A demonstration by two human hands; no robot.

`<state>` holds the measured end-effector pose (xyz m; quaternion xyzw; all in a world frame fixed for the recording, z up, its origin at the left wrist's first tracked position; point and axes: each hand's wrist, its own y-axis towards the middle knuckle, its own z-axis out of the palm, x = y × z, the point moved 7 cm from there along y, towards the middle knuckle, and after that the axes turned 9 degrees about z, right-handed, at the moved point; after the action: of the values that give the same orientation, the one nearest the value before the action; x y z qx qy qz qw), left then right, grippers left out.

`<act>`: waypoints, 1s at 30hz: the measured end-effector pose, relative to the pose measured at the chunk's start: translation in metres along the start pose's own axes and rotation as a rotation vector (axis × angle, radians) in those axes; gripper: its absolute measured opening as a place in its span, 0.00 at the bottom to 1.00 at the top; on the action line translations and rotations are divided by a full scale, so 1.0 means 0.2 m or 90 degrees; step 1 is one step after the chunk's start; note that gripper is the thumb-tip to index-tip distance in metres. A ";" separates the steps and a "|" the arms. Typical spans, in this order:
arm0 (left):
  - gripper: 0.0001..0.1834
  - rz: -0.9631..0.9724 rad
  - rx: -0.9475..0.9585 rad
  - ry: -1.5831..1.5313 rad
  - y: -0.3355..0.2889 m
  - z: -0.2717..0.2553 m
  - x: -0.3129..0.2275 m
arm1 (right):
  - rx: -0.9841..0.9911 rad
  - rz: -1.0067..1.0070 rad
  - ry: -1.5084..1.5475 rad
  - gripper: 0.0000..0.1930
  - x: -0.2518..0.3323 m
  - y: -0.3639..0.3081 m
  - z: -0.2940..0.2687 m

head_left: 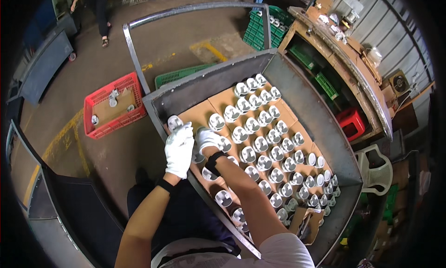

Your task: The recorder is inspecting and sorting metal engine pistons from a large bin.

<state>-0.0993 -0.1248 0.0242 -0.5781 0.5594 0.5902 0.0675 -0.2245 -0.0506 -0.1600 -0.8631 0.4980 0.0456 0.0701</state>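
Rows of silvery metal pistons [264, 163] stand on brown cardboard [195, 112] inside a grey metal cart [213, 76]. My left hand [180, 147], in a white glove, is at the cart's left wall. Its fingers close against a single piston [175, 123] near that wall's far corner. Beside it, my right hand [208, 140], also gloved in white, reaches down among the pistons with curled fingers. Their tips are hidden, so whatever they hold cannot be made out. Another piston [225, 144] stands just right of this hand.
A red crate [88, 111] with a few pistons lies on the floor at left. Green crates [260, 29] are stacked beyond the cart, beneath its raised handle [195, 8]. A cluttered workbench [344, 50] and a pale plastic chair [375, 170] flank the right. Someone stands far left.
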 end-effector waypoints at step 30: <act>0.23 -0.335 0.180 -0.469 -0.13 0.30 -0.22 | -0.099 -0.033 0.749 0.27 -0.79 -0.79 -0.65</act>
<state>-0.1022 -0.0450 0.0247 -0.4377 0.4079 0.6367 0.4865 -0.1660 0.1405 0.0026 -0.7576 0.4273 -0.4061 -0.2802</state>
